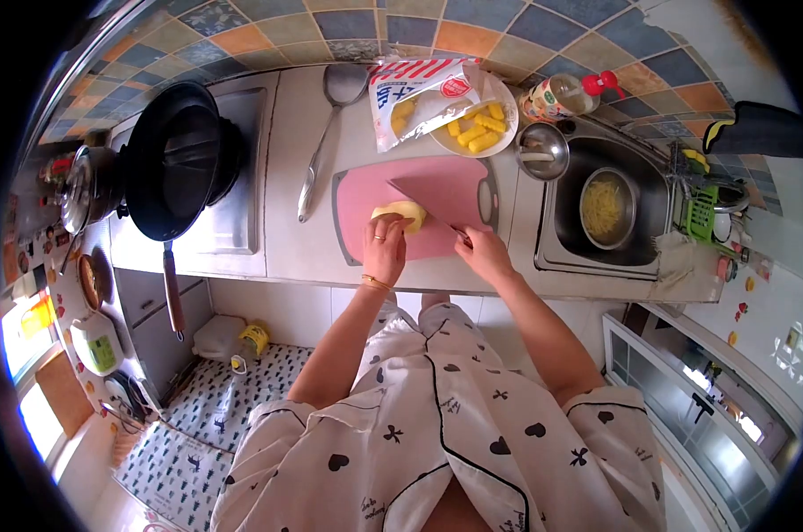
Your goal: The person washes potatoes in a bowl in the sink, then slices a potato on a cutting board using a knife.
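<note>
On the pink cutting board [359, 188] lies a pale yellow peeled potato [405, 210]. My left hand [385, 251] presses on it from the near side, fingers curled over its top and partly hiding it. The handle of a knife [425, 205] is gripped in my right hand [486, 255]. Its blade slants up and left across the board, just right of the potato. From this angle I cannot tell whether the blade touches it.
A black wok [172, 160] sits on the stove at left, handle toward me. A skimmer [321, 146] lies beside the board. Behind it are a plate [510, 133] of yellow sticks, a snack bag [419, 111], a bottle [556, 96] and a metal bowl [556, 146]. The sink [561, 244] holds a bowl of yellow shreds [605, 211].
</note>
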### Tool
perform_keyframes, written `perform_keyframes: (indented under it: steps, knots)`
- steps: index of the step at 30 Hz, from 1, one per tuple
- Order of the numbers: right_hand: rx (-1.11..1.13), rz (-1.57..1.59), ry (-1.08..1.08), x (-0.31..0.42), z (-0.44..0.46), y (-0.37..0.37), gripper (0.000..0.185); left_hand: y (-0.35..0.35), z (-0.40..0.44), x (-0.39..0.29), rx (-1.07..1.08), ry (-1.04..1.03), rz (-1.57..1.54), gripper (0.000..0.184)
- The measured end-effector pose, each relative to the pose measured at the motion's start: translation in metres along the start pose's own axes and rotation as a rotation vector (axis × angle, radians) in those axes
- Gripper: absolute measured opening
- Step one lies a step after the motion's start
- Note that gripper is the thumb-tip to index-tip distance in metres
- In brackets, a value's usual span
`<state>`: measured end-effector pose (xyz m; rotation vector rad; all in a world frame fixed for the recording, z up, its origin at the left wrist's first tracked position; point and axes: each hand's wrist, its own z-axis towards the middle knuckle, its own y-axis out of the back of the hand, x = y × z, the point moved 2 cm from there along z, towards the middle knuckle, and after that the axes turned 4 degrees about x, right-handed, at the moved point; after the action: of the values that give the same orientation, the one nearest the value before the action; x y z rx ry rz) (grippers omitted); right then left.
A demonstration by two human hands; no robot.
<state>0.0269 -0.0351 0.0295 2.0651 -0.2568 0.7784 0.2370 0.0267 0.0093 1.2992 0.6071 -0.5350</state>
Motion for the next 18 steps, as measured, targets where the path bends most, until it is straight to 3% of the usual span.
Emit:
perform_keyframes:
  steps: [8, 18]
  knots:
    - [-0.067, -0.035, 0.123, 0.023, 0.001, 0.019, 0.02, -0.012, 0.008, 0.004, 0.052, -0.116, 0.019, 0.032]
    - [0.109, -0.167, 0.119, 0.046, -0.008, 0.04, 0.026, -0.03, -0.003, 0.021, 0.06, -0.135, 0.098, 0.034]
